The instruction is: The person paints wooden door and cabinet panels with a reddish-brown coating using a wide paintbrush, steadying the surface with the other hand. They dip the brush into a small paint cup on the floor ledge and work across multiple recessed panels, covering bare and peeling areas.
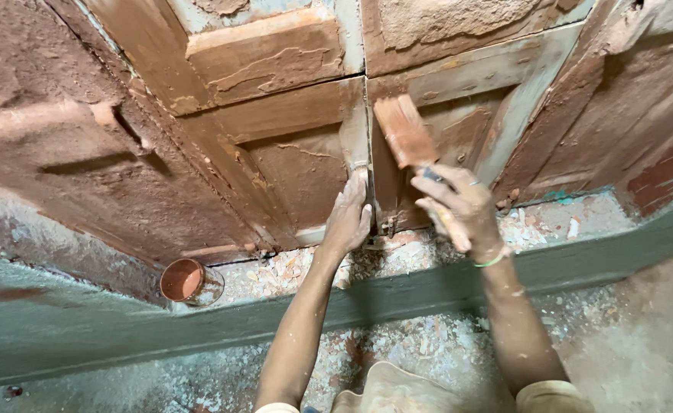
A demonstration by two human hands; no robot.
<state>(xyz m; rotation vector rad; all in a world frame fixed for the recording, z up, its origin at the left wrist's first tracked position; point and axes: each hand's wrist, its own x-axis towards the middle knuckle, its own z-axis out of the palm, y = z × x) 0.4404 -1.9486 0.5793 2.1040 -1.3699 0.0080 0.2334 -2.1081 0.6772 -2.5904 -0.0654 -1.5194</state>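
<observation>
The fingers (pixel 437 191) of the right hand (pixel 459 208) are curled together around the handle of a wide flat paintbrush (pixel 405 131), clamped on it, with the thumb side towards the door. The brush stands tilted up and to the left from the fist; its broad bristle head is coated in reddish-brown paint and lies against the right door leaf (pixel 459 115), just beside the centre seam. A thin green band (pixel 492 261) circles the right wrist.

The left hand (pixel 348 222) is laid flat, its fingers (pixel 357 187) stretched out and close together, holding nothing; the fingertips press on the edge strip of the left door leaf (pixel 290 145) at the seam, near the bottom of the door. The two hands are near each other, one on each side of the seam, not touching.

The panelled wooden door is covered in wet-looking reddish-brown paint, with patches of pale older paint showing at the frames. Below it runs a grey-green step (pixel 107 329), littered with pale paint flakes. A small open tin (pixel 189 281) of the same brown paint stands on the sill to the left, well apart from both hands.
</observation>
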